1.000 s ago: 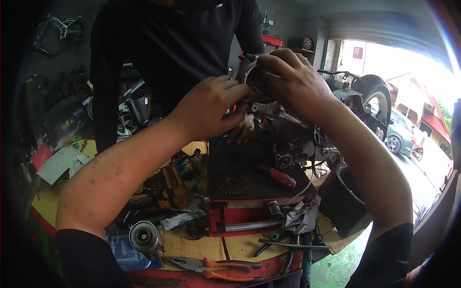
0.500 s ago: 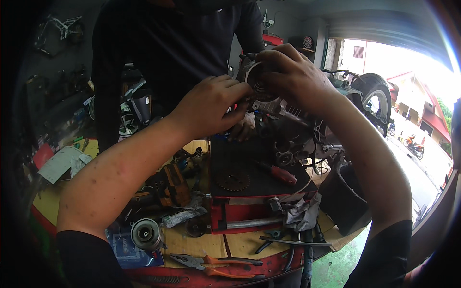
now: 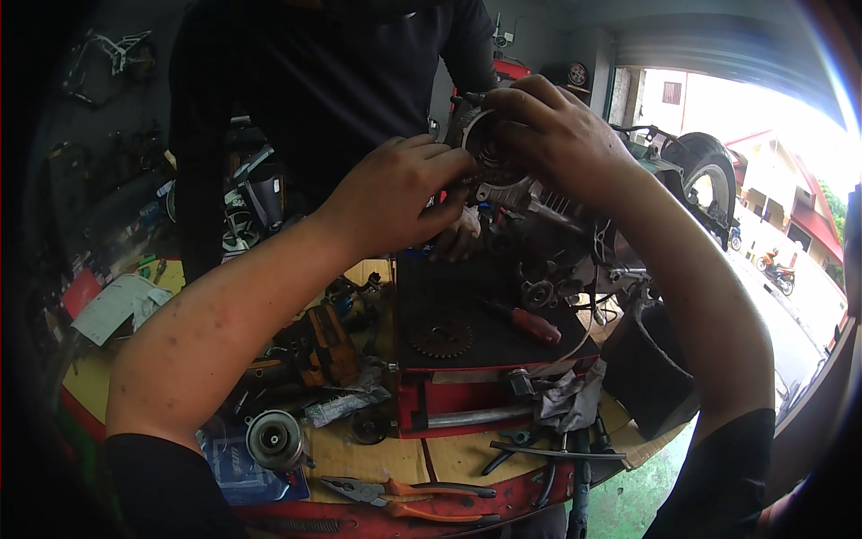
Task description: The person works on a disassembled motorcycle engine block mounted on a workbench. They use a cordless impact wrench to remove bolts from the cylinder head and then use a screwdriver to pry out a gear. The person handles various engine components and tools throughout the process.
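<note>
A metal engine (image 3: 507,192) with a round opening and cooling fins is in front of me at the upper middle. At the left lower rim of the opening, my left hand (image 3: 404,184) is closed in a pinch; whatever lies between its fingertips is hidden. My right hand (image 3: 561,135) reaches over from the right, fingers curled into the opening, covering much of it. Beneath the hands, a toothed sprocket (image 3: 440,337) and a red-handled screwdriver (image 3: 536,326) lie on a black-topped red box (image 3: 503,357). Another person's hand (image 3: 460,235) is behind and below my left hand.
A person in a dark shirt (image 3: 332,99) stands across the bench. Orange-handled pliers (image 3: 409,494), a round metal part (image 3: 274,440), a silver tube (image 3: 334,409) and a crumpled rag (image 3: 572,402) are nearer me. A black bucket (image 3: 651,364) and a motorcycle wheel (image 3: 709,184) are at right.
Both hands stay at the engine, with only slight finger movement at the opening. The whole view has shifted slightly.
</note>
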`<state>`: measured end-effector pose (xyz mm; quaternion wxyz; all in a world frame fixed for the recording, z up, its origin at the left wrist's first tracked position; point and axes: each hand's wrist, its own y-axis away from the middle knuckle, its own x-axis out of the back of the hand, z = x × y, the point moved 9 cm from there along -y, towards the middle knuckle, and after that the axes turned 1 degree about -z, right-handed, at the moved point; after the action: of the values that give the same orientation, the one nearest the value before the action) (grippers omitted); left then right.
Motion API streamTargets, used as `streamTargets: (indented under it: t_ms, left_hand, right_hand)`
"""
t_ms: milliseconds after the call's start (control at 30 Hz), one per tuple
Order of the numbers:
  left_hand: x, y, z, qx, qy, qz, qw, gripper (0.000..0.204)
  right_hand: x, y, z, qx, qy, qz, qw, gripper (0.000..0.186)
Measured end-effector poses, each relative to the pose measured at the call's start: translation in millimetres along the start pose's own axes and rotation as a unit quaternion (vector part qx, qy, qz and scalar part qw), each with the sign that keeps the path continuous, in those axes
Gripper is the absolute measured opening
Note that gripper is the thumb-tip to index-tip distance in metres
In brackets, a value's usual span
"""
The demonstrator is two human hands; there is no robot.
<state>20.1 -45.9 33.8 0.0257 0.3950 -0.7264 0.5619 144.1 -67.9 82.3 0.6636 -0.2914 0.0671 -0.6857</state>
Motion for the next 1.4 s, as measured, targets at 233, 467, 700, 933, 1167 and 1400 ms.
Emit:
streamTargets:
  t_ms: [233, 467, 700, 933, 1167, 1400]
  left_hand:
    - [-1.3, 0.5, -1.6, 0.001, -0.003, 0.0, 1.0, 0.029]
    - [2.0, 0.5, 1.5, -0.009, -0.042, 0.005, 0.999, 0.03]
    - [6.7, -0.6, 3.6, -0.012, -0.063, 0.02, 0.998, 0.028]
    - [12.9, 0.0, 14.2, -0.027, -0.132, 0.054, 0.989, 0.031]
    - [6.2, -2.2, 7.2, -0.017, -0.123, 0.02, 0.992, 0.034]
    - [3.7, -11.6, 8.1, -0.034, -0.131, 0.01, 0.991, 0.033]
  right_hand:
    - [-0.5, -2.8, -6.2, 0.031, 0.06, -0.027, 0.997, 0.028]
    - [1.9, -3.6, -6.7, 0.025, 0.056, -0.034, 0.998, 0.027]
    - [11.1, 3.8, 2.0, 0.007, 0.018, -0.035, 0.999, 0.033]
    - [12.6, 11.3, 10.2, -0.045, -0.049, -0.021, 0.998, 0.034]
    - [5.7, 13.0, 15.8, -0.12, -0.148, 0.022, 0.981, 0.037]
    - [-0.7, 19.8, 16.7, -0.121, -0.153, 0.062, 0.979, 0.029]
